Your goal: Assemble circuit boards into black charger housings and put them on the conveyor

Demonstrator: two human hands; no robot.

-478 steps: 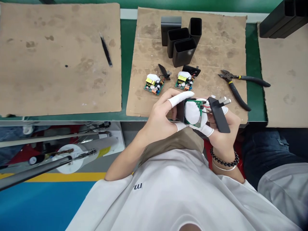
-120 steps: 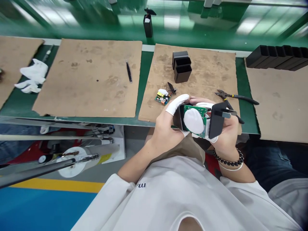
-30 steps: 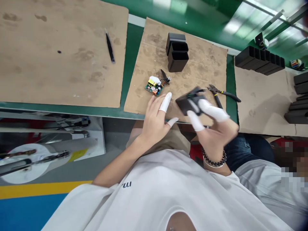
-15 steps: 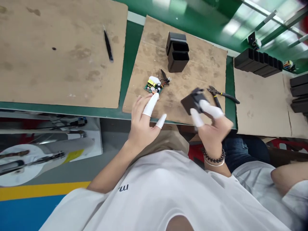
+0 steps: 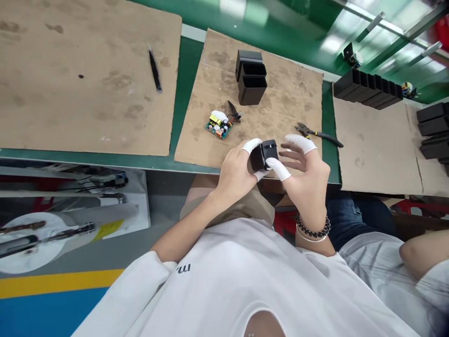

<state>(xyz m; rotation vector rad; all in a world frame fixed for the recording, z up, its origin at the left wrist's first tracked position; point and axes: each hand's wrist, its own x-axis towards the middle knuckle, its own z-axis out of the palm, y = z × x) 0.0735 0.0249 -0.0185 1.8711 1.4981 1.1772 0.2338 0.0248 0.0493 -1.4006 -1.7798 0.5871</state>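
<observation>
My left hand [image 5: 238,166] grips a black plastic adapter housing [image 5: 269,149] near the table's front edge, white finger cots on its thumb and index finger. The housing's end face, with a small raised part, turns toward my right hand [image 5: 304,171]. That hand has its fingers spread beside the housing, and its cotted thumb rests against the near edge. A green circuit board [image 5: 218,125] with a yellow transformer and short wires lies on the cardboard beyond my left hand. Farther back stand several black housings [image 5: 252,93], two with open tops showing.
Cutting pliers [image 5: 319,134] lie to the right on the cardboard mat [image 5: 280,112]. Black tweezers [image 5: 154,70] rest on the left mat. A row of black housings [image 5: 368,89] stands at the right rear. A co-worker's arm [image 5: 424,252] is at the right.
My right hand has brought the housing left and toward me, and my left hand has moved right from beside the circuit board to grip it. The right fingers have spread off the housing.
</observation>
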